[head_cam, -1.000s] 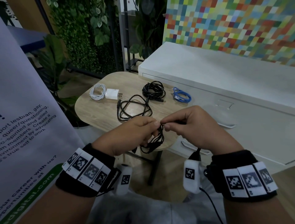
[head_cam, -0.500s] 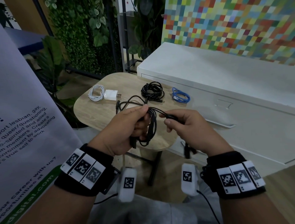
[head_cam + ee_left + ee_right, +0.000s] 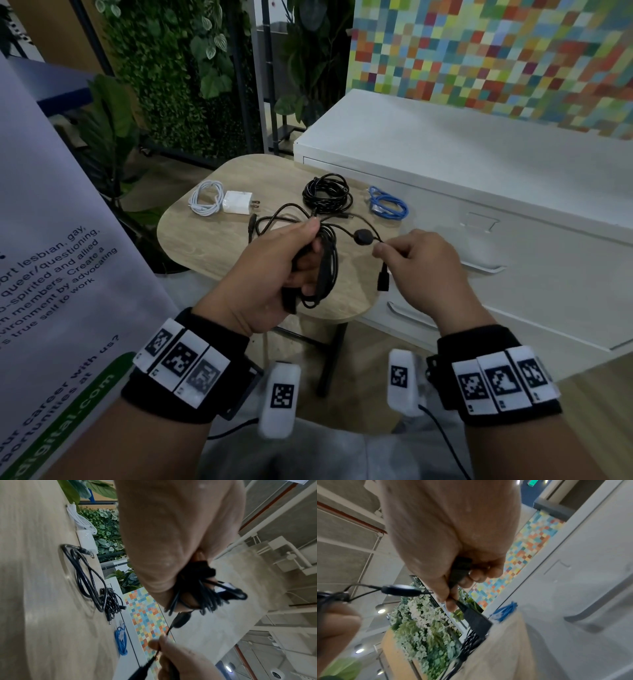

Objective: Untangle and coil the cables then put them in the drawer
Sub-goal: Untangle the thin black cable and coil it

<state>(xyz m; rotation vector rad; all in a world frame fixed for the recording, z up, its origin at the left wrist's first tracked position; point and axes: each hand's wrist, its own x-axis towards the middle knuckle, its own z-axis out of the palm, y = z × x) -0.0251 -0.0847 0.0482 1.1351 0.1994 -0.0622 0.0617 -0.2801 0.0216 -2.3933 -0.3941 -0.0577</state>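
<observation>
While the left hand grips a bundled black cable above the bench, the right hand, at 3 o'clock of it, pinches its free end.

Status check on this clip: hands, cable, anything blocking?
Left hand grips coiled black cable. Right hand pinches its free end near the inline switch. Drawers shut. Other cables lie on the table.

Office lounge or event space

A printed careers banner, a plant wall, a multicoloured tile wall, a white drawer cabinet and a small wooden worktop suggest it.
</observation>
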